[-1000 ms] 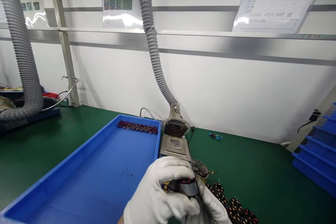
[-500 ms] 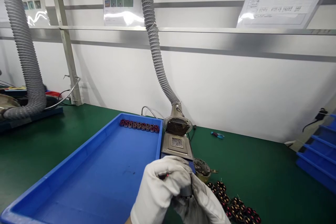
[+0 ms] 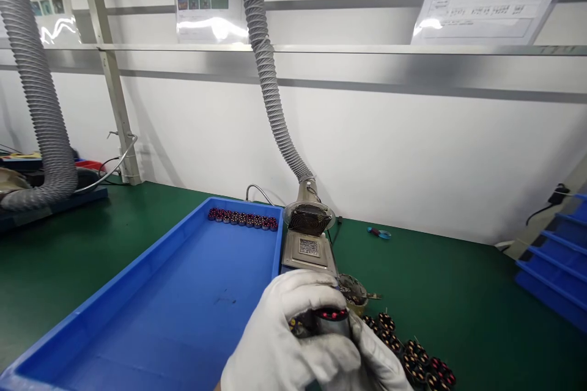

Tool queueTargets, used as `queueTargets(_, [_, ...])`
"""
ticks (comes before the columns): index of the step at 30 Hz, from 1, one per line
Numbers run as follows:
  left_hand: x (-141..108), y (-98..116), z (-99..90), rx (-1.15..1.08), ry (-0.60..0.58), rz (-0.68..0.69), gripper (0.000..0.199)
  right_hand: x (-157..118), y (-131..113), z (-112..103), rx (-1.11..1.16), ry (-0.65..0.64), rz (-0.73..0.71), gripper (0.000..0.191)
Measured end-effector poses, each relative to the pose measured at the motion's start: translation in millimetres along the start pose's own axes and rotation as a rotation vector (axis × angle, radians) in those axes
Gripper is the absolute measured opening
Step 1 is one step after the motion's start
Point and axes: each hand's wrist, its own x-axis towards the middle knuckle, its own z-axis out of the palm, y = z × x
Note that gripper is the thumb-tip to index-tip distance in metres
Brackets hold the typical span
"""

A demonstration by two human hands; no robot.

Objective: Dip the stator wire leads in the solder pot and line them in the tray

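Left hand [image 3: 291,336], gloved in white fabric, is curled round a smooth grey metal cylinder [image 3: 332,325] near the blue plastic tray [image 3: 174,311], axis roughly upright, red-dotted black end up. Right hand [image 3: 378,354]'s against its side, can't tell how closed.

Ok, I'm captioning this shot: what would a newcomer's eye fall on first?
Likely the blue tray, left of centre on the green bench, small parts lined along its far end. Then the ribbed hose running down the middle to a metal hood. At bottom centre, the white-gloved left hand and right hand meet at a round part.
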Motion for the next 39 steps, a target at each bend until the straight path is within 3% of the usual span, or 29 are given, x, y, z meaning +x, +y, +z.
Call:
queueTargets(3, [3,-7,1.4,-0.118,-0.011,0.037,0.020,5,2,-6,-0.028,0.009,-0.004,0.024])
queueTargets(6, [6,-17,2.2,-0.342,0.014,-0.022,0.012,5,1,-5,-0.021,0.012,0.009,0.026])
queueTargets(9, [9,-26,1.2,-0.534,0.157,-0.083,0.010,0,-1,-2,0.017,-0.038,0.070,0.037])
queueTargets(12, [7,-26,-7.5,-0.557,0.286,-0.059,0.010,-6,-7,0,0.068,-0.075,0.133,0.039])
queueTargets(14, [4,-22,-15.0,-0.536,0.202,-0.101,0.018,-7,-12,2,0.111,-0.068,0.166,0.034])
queueTargets(16, [2,-16,-19.0,-0.443,0.008,-0.169,0.033,-7,-16,3,0.152,-0.060,0.192,0.029])
queueTargets(18, [2,-11,-17.1,-0.369,-0.069,-0.198,0.035,-6,-17,3,0.161,-0.068,0.209,0.027])
queueTargets(23, [2,-9,-4.7,-0.435,0.057,-0.138,0.026,-5,-9,-4,0.127,-0.102,0.212,0.035])
queueTargets(28, [-1,-13,-15.9,-0.556,0.327,-0.037,0.010,-7,-7,-4,0.133,-0.094,0.162,0.036])
queueTargets(29, [0,-11,-18.9,-0.561,0.291,-0.070,0.016,-8,-8,-3,0.141,-0.093,0.164,0.035])
queueTargets(31, [1,-6,-21.3,-0.509,0.078,-0.188,0.030,-8,-10,-2,0.143,-0.080,0.163,0.033])
queueTargets(33, [2,2,-17.8,-0.440,-0.090,-0.273,0.031,-8,-11,-3,0.123,-0.061,0.142,0.033])
queueTargets(35, [2,8,-10.8,-0.402,-0.071,-0.266,0.021,-9,-9,-7,0.096,-0.050,0.113,0.038])
queueTargets(39, [-3,5,-3.1,-0.412,0.075,-0.100,0.012,-8,-4,-16,0.065,-0.045,0.090,0.042])
